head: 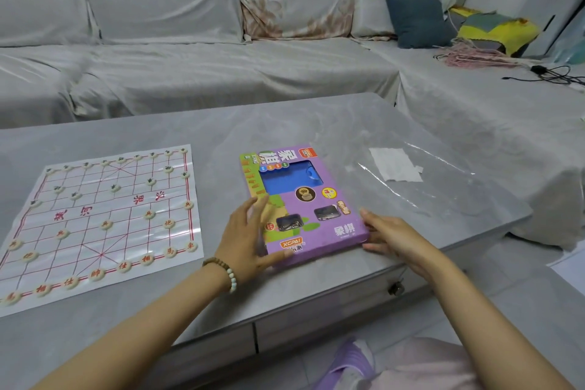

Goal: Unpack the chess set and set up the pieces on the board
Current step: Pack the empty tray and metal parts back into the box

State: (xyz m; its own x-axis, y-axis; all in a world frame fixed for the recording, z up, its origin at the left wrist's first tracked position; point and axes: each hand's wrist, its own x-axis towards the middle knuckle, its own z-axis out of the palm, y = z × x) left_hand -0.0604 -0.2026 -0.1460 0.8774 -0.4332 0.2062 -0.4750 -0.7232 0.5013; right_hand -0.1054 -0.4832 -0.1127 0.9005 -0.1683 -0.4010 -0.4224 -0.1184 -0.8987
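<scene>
Chess box [304,203] corner hidden under left hand [243,237].

Board [104,225] left of box [304,203]

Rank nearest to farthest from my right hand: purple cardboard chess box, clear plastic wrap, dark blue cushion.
1. Purple cardboard chess box, beside the right hand.
2. Clear plastic wrap, beyond on the table.
3. Dark blue cushion, on the sofa.
</scene>
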